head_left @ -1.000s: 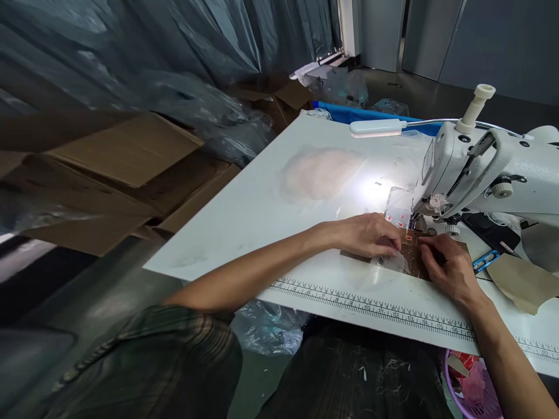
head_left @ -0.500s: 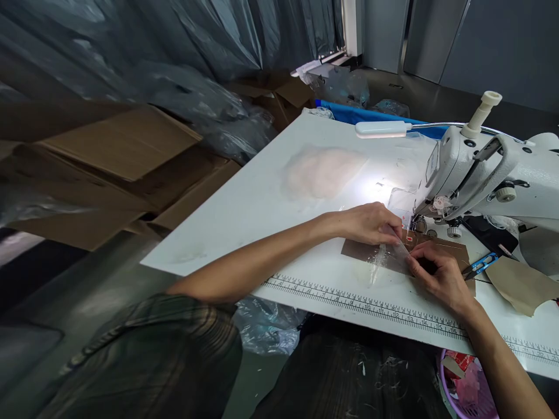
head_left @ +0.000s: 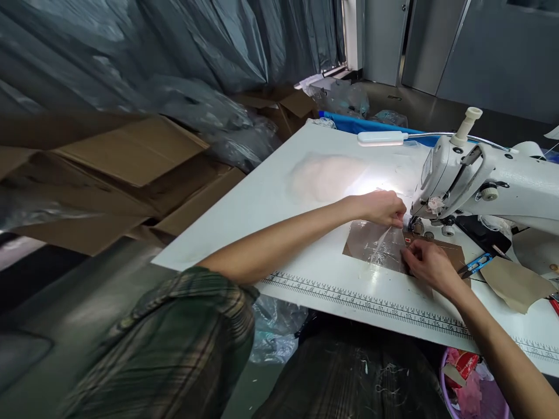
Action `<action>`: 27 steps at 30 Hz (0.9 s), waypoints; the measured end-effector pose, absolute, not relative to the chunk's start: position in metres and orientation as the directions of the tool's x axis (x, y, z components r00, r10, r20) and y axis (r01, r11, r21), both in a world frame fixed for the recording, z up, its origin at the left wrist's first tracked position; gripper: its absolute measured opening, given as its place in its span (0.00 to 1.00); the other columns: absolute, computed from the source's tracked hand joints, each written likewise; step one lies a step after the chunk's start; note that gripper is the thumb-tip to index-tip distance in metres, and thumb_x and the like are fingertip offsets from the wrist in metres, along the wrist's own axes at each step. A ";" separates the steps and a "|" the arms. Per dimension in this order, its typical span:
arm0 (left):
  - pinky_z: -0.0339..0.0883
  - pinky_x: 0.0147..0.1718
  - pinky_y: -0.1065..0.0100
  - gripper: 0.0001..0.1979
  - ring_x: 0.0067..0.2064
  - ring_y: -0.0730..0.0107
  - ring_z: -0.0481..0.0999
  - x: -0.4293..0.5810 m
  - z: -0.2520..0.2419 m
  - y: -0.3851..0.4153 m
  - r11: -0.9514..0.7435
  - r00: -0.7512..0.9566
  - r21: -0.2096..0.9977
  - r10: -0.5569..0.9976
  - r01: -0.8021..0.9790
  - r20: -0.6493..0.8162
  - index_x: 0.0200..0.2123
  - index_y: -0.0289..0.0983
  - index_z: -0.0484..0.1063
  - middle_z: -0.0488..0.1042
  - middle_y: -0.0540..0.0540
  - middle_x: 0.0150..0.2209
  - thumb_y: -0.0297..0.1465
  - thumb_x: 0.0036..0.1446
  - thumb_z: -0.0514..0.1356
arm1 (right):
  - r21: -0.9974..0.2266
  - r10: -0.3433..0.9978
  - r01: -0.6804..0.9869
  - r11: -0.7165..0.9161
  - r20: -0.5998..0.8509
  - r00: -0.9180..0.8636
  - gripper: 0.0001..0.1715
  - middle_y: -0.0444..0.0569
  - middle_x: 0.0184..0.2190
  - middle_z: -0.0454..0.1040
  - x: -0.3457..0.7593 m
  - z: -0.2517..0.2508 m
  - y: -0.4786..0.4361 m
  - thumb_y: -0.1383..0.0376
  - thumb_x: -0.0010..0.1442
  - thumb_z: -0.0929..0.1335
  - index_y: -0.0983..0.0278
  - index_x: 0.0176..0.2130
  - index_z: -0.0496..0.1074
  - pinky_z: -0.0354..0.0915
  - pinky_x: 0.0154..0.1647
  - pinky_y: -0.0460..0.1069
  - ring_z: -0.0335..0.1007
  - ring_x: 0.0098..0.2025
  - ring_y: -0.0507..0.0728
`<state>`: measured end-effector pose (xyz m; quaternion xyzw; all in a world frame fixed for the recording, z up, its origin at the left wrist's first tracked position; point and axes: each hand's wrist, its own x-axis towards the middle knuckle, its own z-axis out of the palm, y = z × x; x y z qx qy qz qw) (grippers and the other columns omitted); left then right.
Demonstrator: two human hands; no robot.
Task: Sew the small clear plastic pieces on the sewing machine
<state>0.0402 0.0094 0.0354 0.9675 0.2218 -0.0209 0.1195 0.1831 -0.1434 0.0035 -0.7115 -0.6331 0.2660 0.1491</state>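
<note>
A clear plastic sheet lies wrinkled over a flat brown piece on the white sewing table. My left hand is closed on the sheet's far right corner, close to the needle area of the sewing machine. Nearer the table's front, my right hand pinches the sheet's right edge, resting above the brown piece. The fingertips of both hands are partly hidden. Right of my right hand lie blue thread snips.
A tan scrap lies at the right. A printed ruler runs along the table's front edge. A lamp lights the tabletop. Below sits a purple basket with scraps. Open cardboard boxes stand on the left.
My left hand has moved slightly away from me, toward the needle, drawing the plastic flatter across the brown piece. My right hand has shifted slightly left. The view has shifted a little.
</note>
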 end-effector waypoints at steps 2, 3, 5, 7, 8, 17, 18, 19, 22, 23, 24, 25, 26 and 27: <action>0.59 0.29 0.70 0.13 0.33 0.67 0.73 0.051 0.028 0.019 -0.887 0.899 0.146 0.432 0.438 -0.073 0.40 0.37 0.78 0.77 0.44 0.39 0.40 0.56 0.64 | -0.337 0.993 0.934 -0.118 -0.041 0.111 0.09 0.51 0.29 0.77 0.178 0.003 -0.145 0.59 0.62 0.67 0.62 0.34 0.72 0.61 0.27 0.49 0.74 0.30 0.59; 0.61 0.32 0.70 0.17 0.37 0.65 0.74 0.055 0.025 0.024 -0.894 0.902 0.121 0.427 0.431 -0.056 0.44 0.38 0.77 0.76 0.42 0.43 0.41 0.55 0.66 | -0.270 0.995 0.960 -0.079 0.037 0.092 0.09 0.54 0.33 0.78 0.177 0.001 -0.146 0.59 0.62 0.67 0.62 0.38 0.73 0.61 0.28 0.49 0.75 0.33 0.60; 0.64 0.40 0.67 0.26 0.45 0.59 0.74 0.059 0.020 0.033 -0.905 0.910 0.090 0.415 0.415 -0.018 0.51 0.38 0.75 0.73 0.39 0.51 0.45 0.52 0.68 | -0.218 0.988 0.975 0.028 0.156 0.006 0.12 0.56 0.41 0.76 0.178 -0.005 -0.149 0.60 0.64 0.65 0.62 0.45 0.73 0.62 0.29 0.49 0.75 0.38 0.61; 0.64 0.46 0.62 0.29 0.51 0.53 0.71 0.057 0.017 0.037 -0.912 0.913 0.072 0.406 0.403 0.037 0.53 0.38 0.73 0.70 0.37 0.54 0.46 0.51 0.68 | -0.217 0.973 0.971 0.102 0.225 -0.052 0.15 0.56 0.43 0.75 0.182 -0.013 -0.151 0.60 0.66 0.63 0.60 0.48 0.74 0.63 0.30 0.49 0.74 0.39 0.60; 0.64 0.48 0.60 0.29 0.52 0.51 0.71 0.054 0.016 0.037 -0.915 0.912 0.068 0.402 0.398 0.080 0.53 0.38 0.73 0.69 0.36 0.55 0.46 0.52 0.68 | -0.227 0.968 0.967 0.113 0.243 -0.056 0.16 0.56 0.43 0.74 0.184 -0.016 -0.152 0.59 0.66 0.63 0.60 0.49 0.74 0.64 0.30 0.49 0.74 0.39 0.60; 0.66 0.41 0.65 0.08 0.39 0.69 0.76 -0.004 0.003 -0.022 -0.954 0.929 0.288 0.034 -0.079 0.369 0.39 0.40 0.77 0.79 0.46 0.42 0.36 0.62 0.60 | -0.341 0.972 0.927 0.156 0.220 -0.082 0.22 0.55 0.43 0.74 0.198 -0.022 -0.149 0.66 0.64 0.60 0.61 0.53 0.74 0.70 0.37 0.51 0.73 0.41 0.59; 0.66 0.40 0.65 0.08 0.40 0.69 0.76 -0.006 0.000 -0.028 -0.952 0.931 0.290 0.013 -0.101 0.366 0.40 0.40 0.77 0.79 0.46 0.43 0.35 0.61 0.60 | -0.345 0.973 0.926 0.154 0.214 -0.082 0.23 0.54 0.43 0.74 0.198 -0.023 -0.149 0.67 0.63 0.60 0.61 0.53 0.74 0.70 0.37 0.51 0.73 0.41 0.59; 0.65 0.40 0.65 0.07 0.40 0.69 0.76 -0.006 -0.003 -0.032 -0.958 0.932 0.271 0.012 -0.093 0.361 0.41 0.40 0.77 0.79 0.45 0.43 0.34 0.62 0.60 | -0.348 0.975 0.925 0.150 0.208 -0.080 0.23 0.54 0.44 0.74 0.199 -0.023 -0.150 0.67 0.63 0.60 0.60 0.53 0.74 0.70 0.36 0.51 0.73 0.41 0.59; 0.63 0.39 0.64 0.12 0.35 0.71 0.75 -0.001 -0.011 -0.040 -0.984 0.943 0.179 0.065 0.006 0.326 0.34 0.40 0.76 0.80 0.47 0.39 0.30 0.67 0.53 | -0.360 0.979 0.922 0.144 0.189 -0.079 0.24 0.54 0.44 0.74 0.200 -0.023 -0.151 0.67 0.62 0.60 0.60 0.54 0.74 0.70 0.37 0.52 0.72 0.40 0.59; 0.63 0.40 0.63 0.15 0.34 0.71 0.74 0.001 -0.013 -0.041 -0.987 0.946 0.155 0.080 0.032 0.314 0.32 0.40 0.76 0.80 0.47 0.38 0.30 0.67 0.52 | -0.368 0.980 0.919 0.143 0.182 -0.080 0.24 0.53 0.44 0.74 0.200 -0.023 -0.151 0.67 0.62 0.60 0.59 0.54 0.74 0.71 0.37 0.52 0.72 0.40 0.58; 0.62 0.41 0.63 0.16 0.34 0.71 0.73 0.003 -0.015 -0.041 -0.990 0.948 0.136 0.088 0.048 0.307 0.31 0.40 0.75 0.80 0.48 0.37 0.29 0.68 0.51 | -0.378 0.981 0.914 0.147 0.174 -0.086 0.24 0.53 0.45 0.74 0.201 -0.022 -0.151 0.67 0.62 0.60 0.59 0.54 0.74 0.71 0.38 0.52 0.72 0.40 0.58; 0.62 0.42 0.62 0.16 0.34 0.71 0.73 0.004 -0.016 -0.041 -0.991 0.948 0.122 0.089 0.054 0.307 0.30 0.40 0.75 0.80 0.48 0.37 0.30 0.68 0.50 | -0.392 0.981 0.907 0.156 0.167 -0.097 0.24 0.53 0.45 0.74 0.202 -0.020 -0.150 0.66 0.62 0.60 0.59 0.54 0.74 0.71 0.39 0.53 0.73 0.41 0.58; 0.61 0.44 0.61 0.16 0.34 0.71 0.73 0.005 -0.016 -0.042 -0.992 0.945 0.113 0.088 0.055 0.314 0.30 0.40 0.75 0.80 0.48 0.37 0.30 0.68 0.50 | -0.409 0.980 0.896 0.174 0.162 -0.117 0.24 0.53 0.44 0.74 0.205 -0.018 -0.149 0.66 0.62 0.60 0.59 0.54 0.74 0.71 0.40 0.53 0.73 0.41 0.58; 0.61 0.46 0.60 0.16 0.35 0.70 0.73 0.005 -0.016 -0.042 -0.993 0.941 0.105 0.088 0.057 0.325 0.30 0.40 0.75 0.80 0.48 0.37 0.31 0.68 0.50 | -0.426 0.977 0.882 0.199 0.158 -0.145 0.24 0.53 0.44 0.75 0.208 -0.016 -0.146 0.66 0.62 0.60 0.59 0.54 0.74 0.71 0.42 0.54 0.73 0.41 0.59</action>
